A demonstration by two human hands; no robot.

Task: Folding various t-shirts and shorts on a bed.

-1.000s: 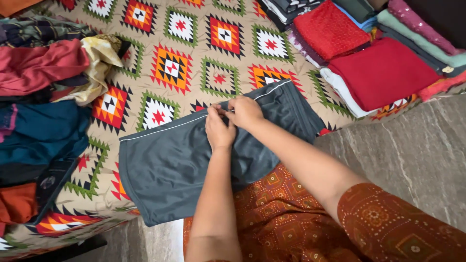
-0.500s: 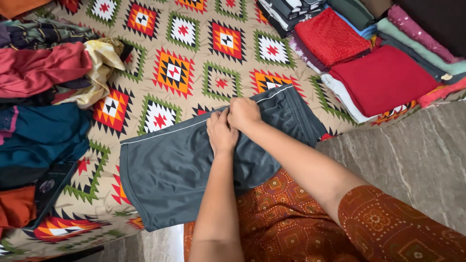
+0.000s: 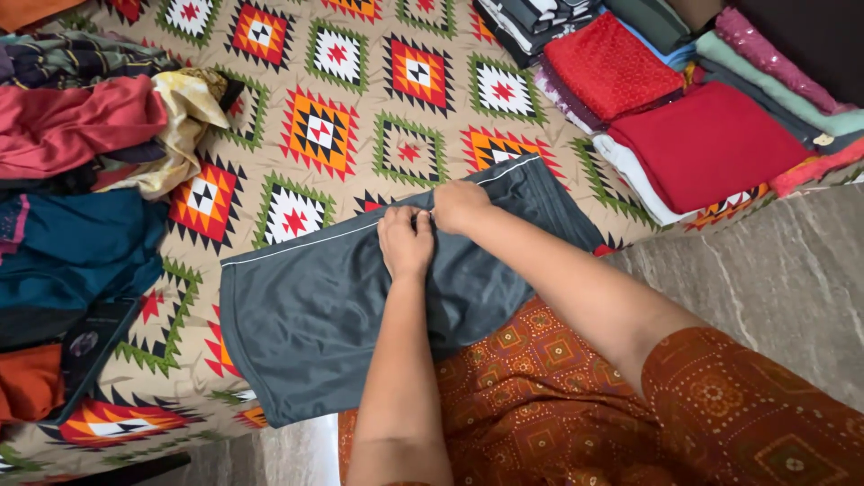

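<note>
Two hands meet at the top hem of the grey shorts (image 3: 342,315): left hand (image 3: 407,241) and right hand (image 3: 459,205) seemingly pinching it, shorts flat near the patterned bedspread's (image 3: 360,99) front edge.

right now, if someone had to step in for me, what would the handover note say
Left hand and right hand: side by side, both pinching the top edge of the grey shorts.
Shorts: spread flat on the patterned mat, white piping along the top edge, right end over the lap.
Done: folded stacks at upper right.
Left: the shorts are not yet folded; loose clothes pile at left remains unsorted.
</note>
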